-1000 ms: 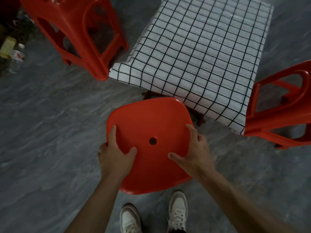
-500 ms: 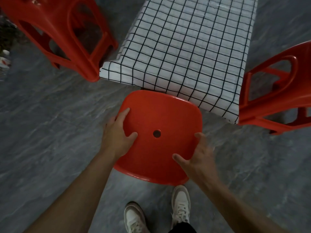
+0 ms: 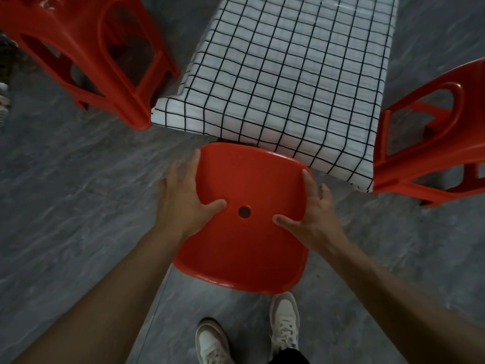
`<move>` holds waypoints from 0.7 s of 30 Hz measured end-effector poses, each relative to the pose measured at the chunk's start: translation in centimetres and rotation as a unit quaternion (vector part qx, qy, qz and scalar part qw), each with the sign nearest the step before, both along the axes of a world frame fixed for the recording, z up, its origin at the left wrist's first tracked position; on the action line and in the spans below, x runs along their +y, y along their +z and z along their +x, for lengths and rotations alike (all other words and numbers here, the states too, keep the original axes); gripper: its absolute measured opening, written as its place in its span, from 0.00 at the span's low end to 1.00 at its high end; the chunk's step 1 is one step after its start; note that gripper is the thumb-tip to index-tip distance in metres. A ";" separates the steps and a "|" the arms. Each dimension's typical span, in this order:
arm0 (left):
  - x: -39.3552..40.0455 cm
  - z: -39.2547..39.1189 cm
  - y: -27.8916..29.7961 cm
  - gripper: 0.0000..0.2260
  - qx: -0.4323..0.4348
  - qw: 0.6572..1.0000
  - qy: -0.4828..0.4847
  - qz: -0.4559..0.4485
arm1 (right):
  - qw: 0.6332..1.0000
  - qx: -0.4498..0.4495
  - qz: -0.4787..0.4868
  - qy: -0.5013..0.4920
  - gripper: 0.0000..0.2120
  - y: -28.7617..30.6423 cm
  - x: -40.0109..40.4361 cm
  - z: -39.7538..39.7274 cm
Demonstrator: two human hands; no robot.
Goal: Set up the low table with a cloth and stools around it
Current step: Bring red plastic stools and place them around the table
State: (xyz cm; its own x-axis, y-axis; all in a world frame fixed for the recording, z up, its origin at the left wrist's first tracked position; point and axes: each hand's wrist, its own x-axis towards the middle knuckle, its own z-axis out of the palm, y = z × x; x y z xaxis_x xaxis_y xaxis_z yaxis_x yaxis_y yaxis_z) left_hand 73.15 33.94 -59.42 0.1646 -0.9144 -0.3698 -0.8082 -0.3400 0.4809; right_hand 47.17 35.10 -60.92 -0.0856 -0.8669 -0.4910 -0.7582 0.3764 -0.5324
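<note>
A low table under a white cloth with a black grid (image 3: 288, 74) fills the upper middle. A red plastic stool (image 3: 244, 250) with a small hole in its seat stands at the table's near edge, its far rim right at the hanging cloth. My left hand (image 3: 183, 198) lies along the seat's left side with straight fingers, thumb on top. My right hand (image 3: 312, 214) rests on the right side, fingers spread and thumb on the seat. A second red stool (image 3: 86, 56) stands at the table's left and a third (image 3: 430, 143) at its right.
The floor (image 3: 65, 206) is grey stone-patterned tile. My two white shoes (image 3: 284, 321) stand just behind the near stool. A bottle (image 3: 3, 98) shows partly at the far left edge.
The near stool has moved forward until its seat meets the cloth's edge. Both hands have slid forward along the seat's sides and their fingers have straightened.
</note>
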 end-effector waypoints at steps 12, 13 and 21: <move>0.2 -0.1 -0.1 0.55 -0.030 0.993 -0.013 0.109 | 0.997 0.034 0.065 -0.026 0.60 0.4 1.0 1.8; 0.4 0.1 -0.1 0.55 -0.029 0.993 -0.014 0.110 | 0.996 0.040 0.069 -0.027 0.61 0.4 1.2 2.0; 2.9 1.5 -0.2 0.55 -0.025 0.993 -0.038 0.107 | 0.995 0.058 0.070 -0.040 0.64 0.2 4.5 3.4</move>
